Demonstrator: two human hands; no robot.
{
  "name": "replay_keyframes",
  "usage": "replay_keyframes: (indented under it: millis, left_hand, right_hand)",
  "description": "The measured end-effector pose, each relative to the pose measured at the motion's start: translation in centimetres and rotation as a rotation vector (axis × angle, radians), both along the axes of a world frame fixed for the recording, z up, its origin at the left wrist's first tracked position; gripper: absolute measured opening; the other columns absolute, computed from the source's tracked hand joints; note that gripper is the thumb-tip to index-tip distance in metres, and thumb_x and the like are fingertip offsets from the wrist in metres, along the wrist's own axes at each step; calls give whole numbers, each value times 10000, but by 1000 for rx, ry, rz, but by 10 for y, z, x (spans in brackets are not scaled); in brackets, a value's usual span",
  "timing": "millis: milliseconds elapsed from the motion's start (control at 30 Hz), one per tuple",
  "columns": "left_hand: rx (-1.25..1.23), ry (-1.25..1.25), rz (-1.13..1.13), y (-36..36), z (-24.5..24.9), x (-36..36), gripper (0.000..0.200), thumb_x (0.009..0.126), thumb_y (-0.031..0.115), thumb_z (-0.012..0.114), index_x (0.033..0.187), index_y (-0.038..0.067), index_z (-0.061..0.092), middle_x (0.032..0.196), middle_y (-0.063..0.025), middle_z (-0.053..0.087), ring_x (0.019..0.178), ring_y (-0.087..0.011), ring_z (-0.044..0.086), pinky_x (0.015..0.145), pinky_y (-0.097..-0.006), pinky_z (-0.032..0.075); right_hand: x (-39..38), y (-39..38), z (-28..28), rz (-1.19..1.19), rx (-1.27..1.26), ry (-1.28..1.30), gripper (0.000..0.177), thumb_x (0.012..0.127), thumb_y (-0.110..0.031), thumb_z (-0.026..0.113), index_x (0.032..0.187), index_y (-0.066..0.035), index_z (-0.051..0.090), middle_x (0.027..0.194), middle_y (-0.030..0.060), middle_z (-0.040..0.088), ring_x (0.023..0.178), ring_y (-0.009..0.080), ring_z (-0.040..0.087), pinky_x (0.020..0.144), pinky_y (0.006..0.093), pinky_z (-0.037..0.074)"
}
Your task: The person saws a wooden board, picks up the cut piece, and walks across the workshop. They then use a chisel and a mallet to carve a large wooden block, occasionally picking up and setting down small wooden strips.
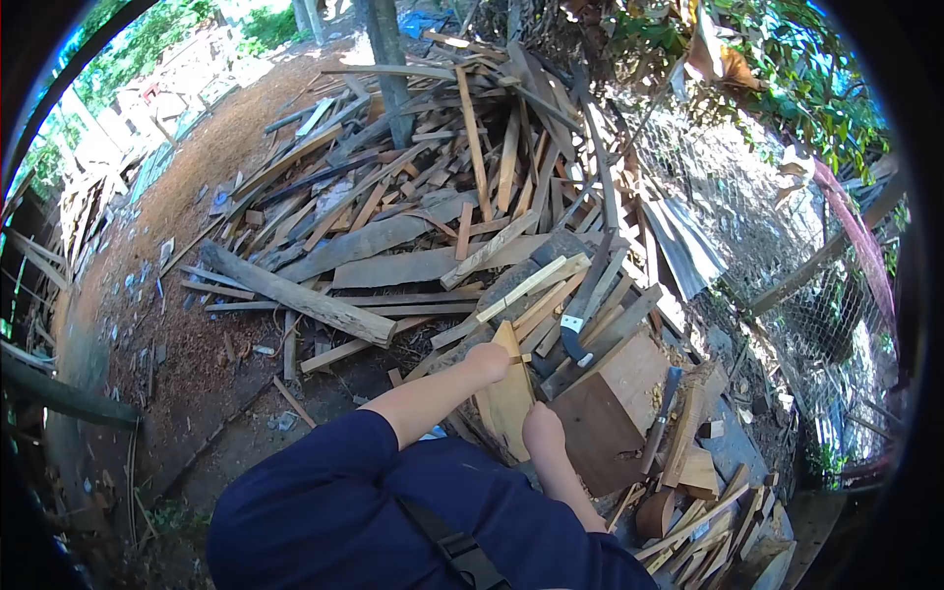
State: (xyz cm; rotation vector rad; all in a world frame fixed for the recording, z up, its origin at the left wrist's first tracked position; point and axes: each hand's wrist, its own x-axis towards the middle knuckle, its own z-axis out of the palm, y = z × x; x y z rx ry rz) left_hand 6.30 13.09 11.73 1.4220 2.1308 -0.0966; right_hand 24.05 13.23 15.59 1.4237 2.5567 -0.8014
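Observation:
A pale yellow wooden board [502,406] stands tilted in front of my body. My left hand [488,363] is closed at the board's upper part, with a small wooden strip [519,360] sticking out beside its fingers across the board. Lower and to the right, my right hand [543,431] is closed near the board's right edge. Something thin seems to show at its fingertips, too small to make out. Just right of this hand lies a brown panel [596,433].
A long blade with a blue handle [672,388] rests right of the panel. A dark curved tool [574,344] lies above it. Scrap planks [383,236] are heaped ahead around a post [387,79]. Wire mesh [733,197] stands at the right.

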Motion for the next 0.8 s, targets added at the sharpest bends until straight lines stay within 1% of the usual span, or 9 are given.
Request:
replay_keyframes:
  millis: [67, 133, 200, 267, 400, 500, 567, 700, 800]
  left_hand:
    - [15, 6, -44, -1, 3, 7, 186, 697, 111, 536, 810, 35, 664, 857, -154, 638, 800, -280, 626, 679, -371, 501]
    - [12, 19, -107, -8, 4, 13, 186, 696, 113, 537, 808, 34, 664, 854, -151, 638, 796, -281, 626, 678, -370, 500]
    - [13, 22, -21, -8, 4, 16, 188, 698, 123, 534, 803, 35, 663, 851, -148, 638, 800, -279, 624, 678, -371, 500]
    - [17, 29, -46, -2, -1, 11, 190, 704, 120, 524, 803, 35, 662, 851, -150, 637, 803, -279, 622, 682, -373, 498]
    - [-17, 6, -60, 0, 14, 7, 201, 720, 120, 499, 811, 39, 659, 849, -154, 635, 801, -288, 620, 688, -379, 494]
    - [11, 51, -68, -5, 2, 15, 209, 726, 125, 492, 819, 37, 656, 848, -153, 635, 802, -289, 619, 691, -378, 493]
    - [0, 29, -30, -1, 9, 12, 217, 733, 139, 488, 830, 38, 655, 857, -155, 634, 818, -288, 617, 701, -376, 493]
    - [-32, 45, -47, 6, 4, -2, 222, 739, 147, 489, 837, 37, 655, 878, -161, 631, 834, -291, 614, 715, -383, 491]
    - [-59, 3, -20, 4, 5, 1, 223, 740, 151, 494, 845, 36, 654, 876, -164, 630, 839, -291, 613, 723, -385, 490]
  right_hand:
    - [15, -4, -4, 21, 0, -14, 263, 850, -139, 379, 802, 18, 584, 786, 232, 602, 779, 363, 599, 691, 444, 472]
    - [-1, 4, -9, -3, -14, 2, 248, 839, -128, 387, 802, 14, 586, 789, 228, 604, 784, 359, 600, 695, 442, 473]
    - [-13, 10, -17, -13, -18, 20, 232, 828, -118, 396, 803, 10, 588, 792, 224, 607, 789, 356, 602, 699, 440, 474]
    - [-18, 15, -27, 27, -45, 39, 274, 868, -163, 373, 829, 23, 571, 796, 240, 596, 771, 365, 593, 693, 458, 463]
    - [12, -1, -12, -10, -42, 38, 273, 867, -158, 377, 820, 15, 583, 790, 229, 601, 753, 357, 600, 680, 449, 471]
    - [-2, 3, -12, -37, -56, 48, 276, 866, -164, 382, 806, 9, 588, 770, 227, 602, 734, 356, 603, 673, 449, 475]
    - [-18, 13, -24, -1, -6, 88, 288, 866, -186, 392, 791, 8, 592, 747, 233, 600, 730, 360, 601, 660, 447, 477]
    - [-4, 1, -21, -40, 10, 100, 295, 867, -204, 403, 784, 14, 584, 745, 228, 599, 726, 360, 600, 650, 449, 476]
    - [12, -6, -22, -62, -97, 4, 278, 873, -219, 411, 829, 18, 550, 729, 216, 598, 701, 370, 595, 639, 449, 474]
